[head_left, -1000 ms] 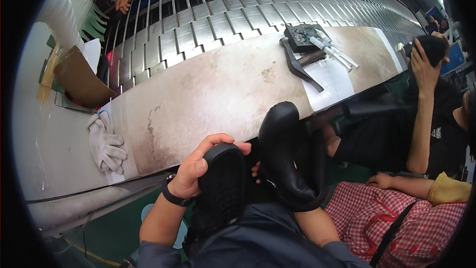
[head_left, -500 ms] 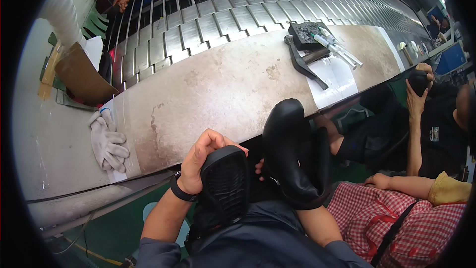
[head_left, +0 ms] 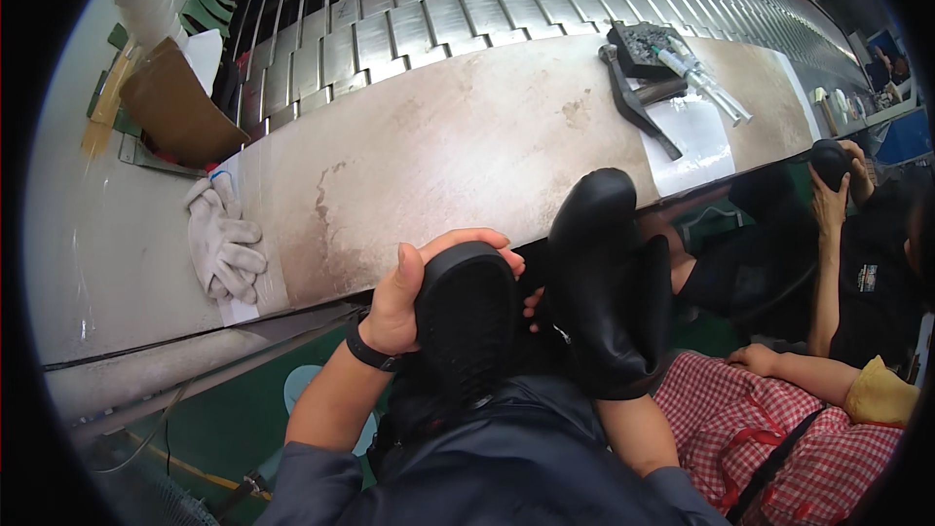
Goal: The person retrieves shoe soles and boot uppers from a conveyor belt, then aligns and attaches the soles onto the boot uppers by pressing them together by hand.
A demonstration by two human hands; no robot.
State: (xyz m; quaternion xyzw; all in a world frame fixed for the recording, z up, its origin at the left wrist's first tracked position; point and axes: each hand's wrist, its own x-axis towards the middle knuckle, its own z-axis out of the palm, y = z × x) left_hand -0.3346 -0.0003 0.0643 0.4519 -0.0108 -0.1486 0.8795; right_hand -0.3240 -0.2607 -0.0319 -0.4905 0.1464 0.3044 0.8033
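My left hand is wrapped round the toe end of a black shoe, its ridged sole turned up toward me. The thumb lies along one side and the fingers curl over the toe. To the right stands a glossy black boot, toe pointing away and shaft folded over at the right. My right hand is mostly hidden behind this boot. Only its curled fingertips show at the boot's left side, and the forearm passes under it. Both pieces are held above my lap, at the near edge of the workbench.
On the bench lie a hammer, a dark block, syringe-like tubes and white gloves. Beyond runs a metal slat conveyor. At the right sit a person in red checks and a person in black handling a dark shoe.
The shoe in my left hand has shifted right and slightly up, its sole turned a little. The boot at right has moved up and right. Both stay held; the view has shifted too.
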